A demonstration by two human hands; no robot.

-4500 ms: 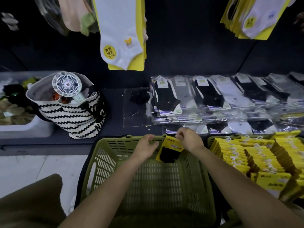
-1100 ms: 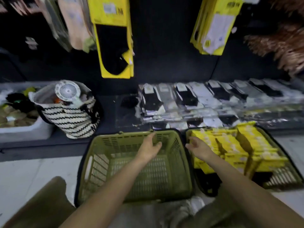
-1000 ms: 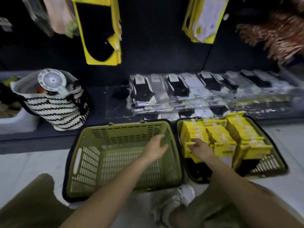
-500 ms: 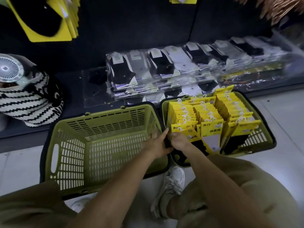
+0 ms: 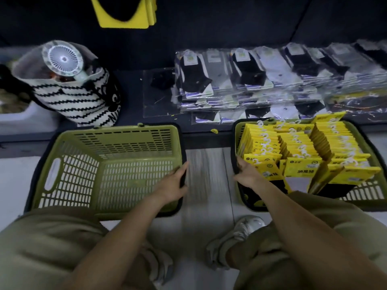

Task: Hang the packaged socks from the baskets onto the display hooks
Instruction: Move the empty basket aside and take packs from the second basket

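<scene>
We log left hand [image 5: 172, 183] curled on right rim of olive-green slotted plastic basket [image 5: 125, 129], right hand [image 5: 249, 175] gripping left rim of matching basket [image 5: 237, 132], yellow-carded sock packs [image 5: 297, 143] upright inside.

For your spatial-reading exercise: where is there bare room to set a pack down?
Free: inside the left basket; the floor strip between baskets. Crowded: the right basket, full of yellow packs; the shelf behind it, stacked with bagged socks.
</scene>
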